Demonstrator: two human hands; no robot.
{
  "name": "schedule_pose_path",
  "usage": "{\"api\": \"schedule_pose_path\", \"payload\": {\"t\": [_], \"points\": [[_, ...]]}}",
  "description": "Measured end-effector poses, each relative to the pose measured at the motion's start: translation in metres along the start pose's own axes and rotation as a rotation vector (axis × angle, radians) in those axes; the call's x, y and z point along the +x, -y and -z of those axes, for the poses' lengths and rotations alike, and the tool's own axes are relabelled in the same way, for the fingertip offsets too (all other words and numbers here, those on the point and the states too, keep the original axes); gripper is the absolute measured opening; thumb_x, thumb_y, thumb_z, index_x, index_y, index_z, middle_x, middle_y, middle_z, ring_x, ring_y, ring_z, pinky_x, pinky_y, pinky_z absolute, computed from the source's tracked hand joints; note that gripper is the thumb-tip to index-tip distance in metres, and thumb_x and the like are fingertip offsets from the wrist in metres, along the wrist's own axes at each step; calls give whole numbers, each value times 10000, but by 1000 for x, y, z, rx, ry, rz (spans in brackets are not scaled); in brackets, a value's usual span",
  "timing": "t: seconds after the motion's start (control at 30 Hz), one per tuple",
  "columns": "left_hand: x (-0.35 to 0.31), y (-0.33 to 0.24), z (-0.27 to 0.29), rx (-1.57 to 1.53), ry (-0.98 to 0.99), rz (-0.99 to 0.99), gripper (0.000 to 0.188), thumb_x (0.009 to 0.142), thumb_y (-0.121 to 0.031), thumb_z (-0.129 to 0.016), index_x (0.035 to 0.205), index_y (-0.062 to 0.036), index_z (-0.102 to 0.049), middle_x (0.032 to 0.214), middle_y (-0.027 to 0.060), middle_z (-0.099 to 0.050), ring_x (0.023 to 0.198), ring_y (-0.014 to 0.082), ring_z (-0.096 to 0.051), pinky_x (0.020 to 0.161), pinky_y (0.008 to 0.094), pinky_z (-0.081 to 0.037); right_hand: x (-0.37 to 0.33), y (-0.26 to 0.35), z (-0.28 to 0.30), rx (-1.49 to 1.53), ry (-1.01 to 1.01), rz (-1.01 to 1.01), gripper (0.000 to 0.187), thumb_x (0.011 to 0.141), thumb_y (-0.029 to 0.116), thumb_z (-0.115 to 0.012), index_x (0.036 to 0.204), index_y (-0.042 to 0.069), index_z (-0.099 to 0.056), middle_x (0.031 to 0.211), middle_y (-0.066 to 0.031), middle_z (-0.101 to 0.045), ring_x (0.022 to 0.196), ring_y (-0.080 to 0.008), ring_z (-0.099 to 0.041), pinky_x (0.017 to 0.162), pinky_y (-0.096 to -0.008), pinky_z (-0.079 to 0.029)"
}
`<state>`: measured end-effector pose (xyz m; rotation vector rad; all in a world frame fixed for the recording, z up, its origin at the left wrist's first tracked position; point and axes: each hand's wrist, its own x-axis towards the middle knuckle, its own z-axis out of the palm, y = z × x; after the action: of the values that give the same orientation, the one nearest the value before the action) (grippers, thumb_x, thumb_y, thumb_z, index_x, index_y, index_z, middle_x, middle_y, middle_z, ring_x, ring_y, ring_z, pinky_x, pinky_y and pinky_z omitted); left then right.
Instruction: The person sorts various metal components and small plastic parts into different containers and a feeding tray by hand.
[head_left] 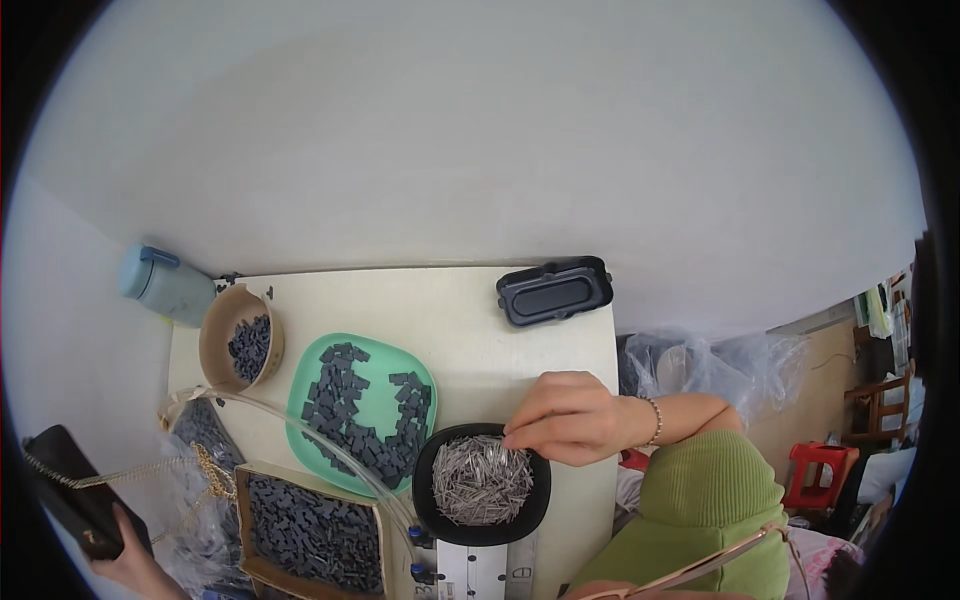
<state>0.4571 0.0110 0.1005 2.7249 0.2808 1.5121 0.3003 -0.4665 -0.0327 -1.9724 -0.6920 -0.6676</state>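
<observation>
My right hand (567,418) reaches in over a black bowl (543,500) of thin metal pins (480,485). Its thumb and fingers are pinched together among the pins near the bowl's upper right; how many pins they grip is hidden. At the lower left edge my left hand (135,565) is closed on a black handbag (80,490) with a chain strap. Beside the bowl, a green tray (365,395) carries many small dark grey pieces (340,385). A cardboard box (250,575) nearer me is full of similar pieces.
A tan tub (215,350) with dark pieces and a light blue bottle (165,280) stand at the far left. A black lidded container (555,290) sits far right. Clear tubing (330,440) arcs past the tray toward a metal fixture (475,572). Off the table is a red stool (820,470).
</observation>
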Motion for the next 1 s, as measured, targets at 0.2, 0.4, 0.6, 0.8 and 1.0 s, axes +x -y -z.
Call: {"api": "schedule_pose_path", "payload": {"t": [0.2,0.4,0.6,0.8,1.0], "points": [[-54,36,-63,-39,229,-108,891,596,-269,-833,1324,44,-424,1257,245,-512,1164,372,-515,1007,410,-401,-1,0,0,-19,7,-13,284,673,-49,-701,947,27,-690,913,-69,-641,723,-210,-591,597,-304,-489],[-52,45,-85,-318,792,41,862,640,-290,-818,1315,70,-420,1243,257,-495,1167,386,-483,999,419,-391,-1,1,-1,-62,23,-10,279,672,-52,-677,934,43,-694,908,-59,-650,729,-196,-599,601,-300,-486],[-51,34,-35,-244,806,-158,747,765,-317,-763,1316,69,-438,1287,262,-471,1211,400,-461,1013,416,-388,0,4,0,-77,0,-33,259,675,-60,-660,912,39,-692,880,-62,-654,704,-207,-594,594,-294,-478],[-55,-53,65,-640,707,-178,486,722,-122,-769,1159,-11,-586,1236,181,-551,1166,327,-523,994,394,-403,2,10,-6,-97,-41,-112,215,699,-66,-645,900,7,-669,878,-113,-642,754,-257,-597,661,-342,-480],[-53,-174,176,-1540,922,-386,305,703,-102,-770,942,-22,-598,1021,123,-603,980,262,-564,845,358,-447,-10,15,-5,-143,11,-60,219,748,-63,-606,958,-8,-633,1028,-142,-604,904,-296,-584,760,-377,-472]]}}
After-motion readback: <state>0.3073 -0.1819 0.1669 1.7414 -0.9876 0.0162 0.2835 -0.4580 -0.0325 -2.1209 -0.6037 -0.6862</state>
